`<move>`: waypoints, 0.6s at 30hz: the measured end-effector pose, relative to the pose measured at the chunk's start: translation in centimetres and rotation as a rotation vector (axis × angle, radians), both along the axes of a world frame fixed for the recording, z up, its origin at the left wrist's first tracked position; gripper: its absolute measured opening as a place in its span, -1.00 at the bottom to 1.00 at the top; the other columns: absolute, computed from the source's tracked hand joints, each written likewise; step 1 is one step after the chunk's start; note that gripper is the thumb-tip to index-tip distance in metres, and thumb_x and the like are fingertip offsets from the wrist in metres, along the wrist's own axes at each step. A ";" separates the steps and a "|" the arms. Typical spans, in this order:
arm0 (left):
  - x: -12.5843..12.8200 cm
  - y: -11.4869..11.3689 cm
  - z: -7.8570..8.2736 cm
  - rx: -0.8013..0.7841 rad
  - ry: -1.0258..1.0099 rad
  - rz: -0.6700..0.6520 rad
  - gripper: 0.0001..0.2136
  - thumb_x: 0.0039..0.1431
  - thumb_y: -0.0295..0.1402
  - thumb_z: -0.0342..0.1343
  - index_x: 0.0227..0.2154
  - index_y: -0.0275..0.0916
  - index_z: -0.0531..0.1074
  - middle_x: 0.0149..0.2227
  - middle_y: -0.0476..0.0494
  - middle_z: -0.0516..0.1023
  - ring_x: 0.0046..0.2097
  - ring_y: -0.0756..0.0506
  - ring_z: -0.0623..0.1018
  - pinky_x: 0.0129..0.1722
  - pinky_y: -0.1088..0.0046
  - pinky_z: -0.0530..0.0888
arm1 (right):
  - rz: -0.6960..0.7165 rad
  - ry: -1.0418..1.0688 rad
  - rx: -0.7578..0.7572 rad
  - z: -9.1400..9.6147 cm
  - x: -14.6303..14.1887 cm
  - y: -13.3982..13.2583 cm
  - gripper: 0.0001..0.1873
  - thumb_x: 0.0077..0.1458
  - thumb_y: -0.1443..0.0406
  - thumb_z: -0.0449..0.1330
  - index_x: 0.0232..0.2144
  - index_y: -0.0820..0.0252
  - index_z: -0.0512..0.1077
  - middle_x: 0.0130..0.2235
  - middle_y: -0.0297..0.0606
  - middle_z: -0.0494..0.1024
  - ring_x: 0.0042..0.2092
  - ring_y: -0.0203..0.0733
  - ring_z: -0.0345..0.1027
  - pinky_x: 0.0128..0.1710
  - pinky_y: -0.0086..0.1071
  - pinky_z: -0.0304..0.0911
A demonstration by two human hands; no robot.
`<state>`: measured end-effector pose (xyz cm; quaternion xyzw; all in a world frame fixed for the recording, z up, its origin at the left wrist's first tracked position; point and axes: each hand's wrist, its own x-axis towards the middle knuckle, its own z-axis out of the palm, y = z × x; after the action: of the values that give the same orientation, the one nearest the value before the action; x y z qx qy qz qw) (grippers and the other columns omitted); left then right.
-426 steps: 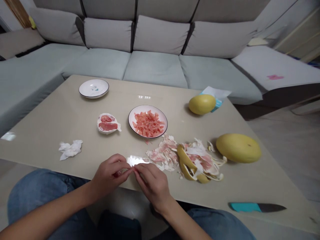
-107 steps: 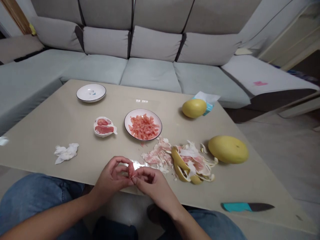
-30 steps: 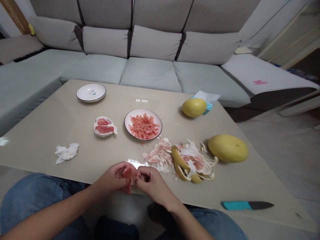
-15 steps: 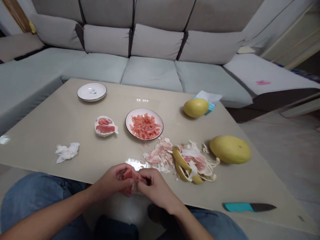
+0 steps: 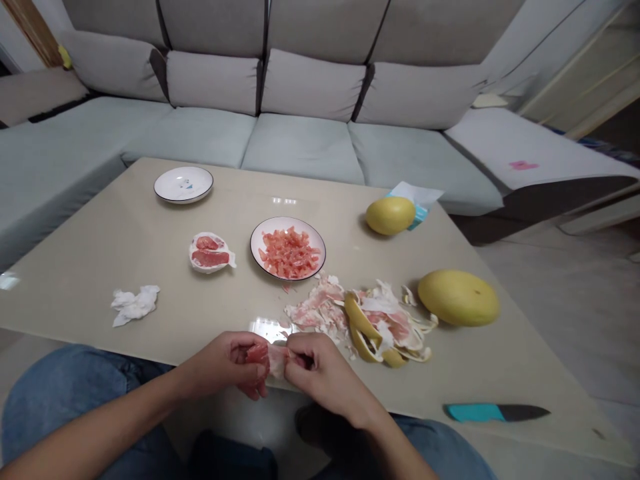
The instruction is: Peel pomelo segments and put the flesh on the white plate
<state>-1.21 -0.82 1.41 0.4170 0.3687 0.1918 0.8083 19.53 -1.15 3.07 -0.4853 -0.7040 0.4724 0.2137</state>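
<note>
Two bare hands meet at the lower centre of the frame, over the near edge of the table point(image 5: 100, 267): the left hand point(image 5: 225, 365) pinches a pink pomelo segment point(image 5: 257, 353), and the right hand point(image 5: 323, 373) grips the pale membrane point(image 5: 277, 361) on its right side. Peeling likely goes best slowly, drawing the membrane sideways along the flesh while the left fingers brace lightly, so the pulp stays whole. Peel scraps point(image 5: 370, 320) lie just right of the hands.

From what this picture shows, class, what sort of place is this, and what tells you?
Probably a home living room: a grey sectional sofa wraps round a low table, with a plate of fruit pieces and a whole yellow fruit on it.
</note>
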 end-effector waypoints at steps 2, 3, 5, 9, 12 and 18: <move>-0.2 0.1 -0.1 0.007 0.002 -0.017 -0.74 0.03 -0.26 0.26 -0.26 -0.30 0.45 -0.44 -0.01 0.48 -0.33 -0.08 0.57 -0.33 0.42 0.47 | 0.005 -0.028 0.015 0.2 0.1 0.1 -0.73 -0.14 0.47 0.03 -0.69 0.17 0.01 -0.63 -0.49 0.04 -0.52 -0.37 -0.06 -0.54 -0.45 -0.16; -0.3 0.2 -0.1 0.014 0.005 -0.024 -0.75 0.04 -0.26 0.26 -0.27 -0.30 0.45 -0.43 -0.02 0.49 -0.33 -0.09 0.57 -0.32 0.41 0.47 | 0.002 -0.043 0.031 0.3 0.2 0.2 -0.74 -0.14 0.47 0.02 -0.69 0.17 0.01 -0.63 -0.49 0.04 -0.52 -0.37 -0.06 -0.53 -0.45 -0.16; -0.5 0.3 -0.1 0.028 0.011 -0.027 -0.76 0.05 -0.25 0.24 -0.28 -0.31 0.46 -0.41 -0.05 0.51 -0.31 -0.10 0.56 -0.30 0.40 0.49 | -0.008 -0.063 0.081 0.5 0.3 0.3 -0.73 -0.11 0.47 0.03 -0.67 0.17 0.02 -0.62 -0.48 0.07 -0.51 -0.37 -0.03 -0.53 -0.45 -0.14; -0.6 0.6 0.1 0.031 0.020 -0.004 -0.73 0.06 -0.26 0.25 -0.21 -0.30 0.48 -0.35 -0.10 0.52 -0.23 -0.14 0.56 -0.24 0.35 0.50 | -0.003 -0.078 0.149 0.8 0.7 0.6 -0.75 0.03 0.43 0.06 -0.63 0.18 0.15 -0.57 -0.45 0.21 -0.48 -0.35 0.09 -0.48 -0.46 -0.03; -0.5 0.6 0.1 0.039 0.028 0.047 -0.75 0.07 -0.25 0.24 -0.25 -0.30 0.50 -0.33 -0.09 0.50 -0.23 -0.12 0.56 -0.20 0.33 0.50 | 0.002 -0.089 0.103 0.8 1.1 0.7 -0.86 0.12 0.32 0.12 -0.49 0.17 0.34 -0.46 -0.39 0.38 -0.41 -0.30 0.24 -0.42 -0.45 0.11; -0.2 0.4 -0.6 0.085 0.060 0.091 -0.75 0.10 -0.23 0.21 -0.22 -0.28 0.49 -0.33 -0.10 0.54 -0.29 -0.10 0.57 -0.22 0.32 0.51 | -0.101 0.085 0.100 -0.6 0.4 0.5 -0.45 -0.01 0.26 0.31 0.06 0.08 0.34 -0.01 -0.18 0.48 -0.09 -0.15 0.38 -0.10 -0.32 0.28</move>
<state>-1.43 -0.38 0.85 0.4392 0.4029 0.2312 0.7690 19.93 -0.64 2.50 -0.4885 -0.6917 0.4455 0.2908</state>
